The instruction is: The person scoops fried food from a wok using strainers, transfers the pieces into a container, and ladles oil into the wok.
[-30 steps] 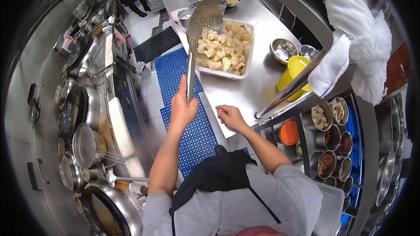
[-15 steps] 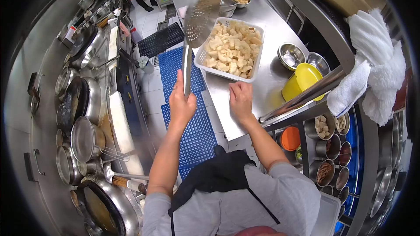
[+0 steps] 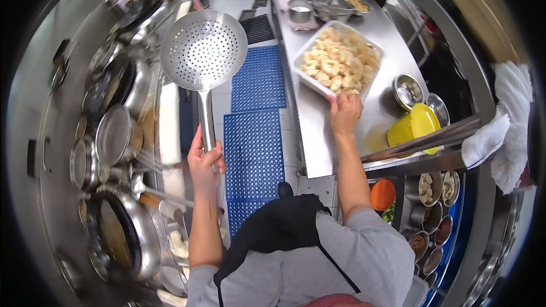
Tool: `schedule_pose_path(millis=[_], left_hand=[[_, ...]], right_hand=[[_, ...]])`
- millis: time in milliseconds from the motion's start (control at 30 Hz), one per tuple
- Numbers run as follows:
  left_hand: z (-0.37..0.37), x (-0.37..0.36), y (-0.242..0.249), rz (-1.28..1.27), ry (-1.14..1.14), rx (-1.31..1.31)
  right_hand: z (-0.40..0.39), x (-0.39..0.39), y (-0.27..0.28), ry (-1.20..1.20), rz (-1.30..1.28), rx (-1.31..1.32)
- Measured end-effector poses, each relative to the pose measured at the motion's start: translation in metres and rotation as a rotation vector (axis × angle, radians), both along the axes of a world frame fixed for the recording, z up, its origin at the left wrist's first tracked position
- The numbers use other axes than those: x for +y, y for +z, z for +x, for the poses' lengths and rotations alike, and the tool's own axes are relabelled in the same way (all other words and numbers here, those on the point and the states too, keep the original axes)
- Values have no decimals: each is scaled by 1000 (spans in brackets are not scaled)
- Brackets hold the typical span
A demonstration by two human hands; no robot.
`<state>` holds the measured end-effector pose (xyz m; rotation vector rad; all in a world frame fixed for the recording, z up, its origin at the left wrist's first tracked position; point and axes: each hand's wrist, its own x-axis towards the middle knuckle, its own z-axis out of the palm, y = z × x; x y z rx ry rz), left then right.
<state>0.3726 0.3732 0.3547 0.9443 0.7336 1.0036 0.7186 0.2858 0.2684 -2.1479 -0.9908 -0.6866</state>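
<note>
I am holding the big spoon with holes [image 3: 203, 51] up over the blue floor mats [image 3: 254, 136], my left hand [image 3: 203, 162] wrapped tight around its long handle, and I am keeping the empty bowl level so it is not bumping the pots [image 3: 116, 136] on the stove beside me. My right hand [image 3: 344, 115] is closing on the near edge of the white tray [image 3: 304, 77] of pale fried pieces [image 3: 340, 62] on the steel counter [image 3: 318, 136], so I am trying to grip it firmly and move it slowly, because it is full and could tip.
</note>
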Motion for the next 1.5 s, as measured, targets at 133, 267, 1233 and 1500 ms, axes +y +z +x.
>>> schedule_pose_path(millis=[133,267,1233,1500], left_hand=[[-91,-43,3,-6,172,-35],[-186,-112,6,92,481,-45],[-357,-444,-130,-371,1292,-141],[-383,-485,-102,-742,1383,692]], right_hand=[[18,29,-14,51,141,11],[51,51,-25,-110,-30,-120],[-418,81,-134,1421,-918,820],[-405,117,-110,1054,-846,1612]])
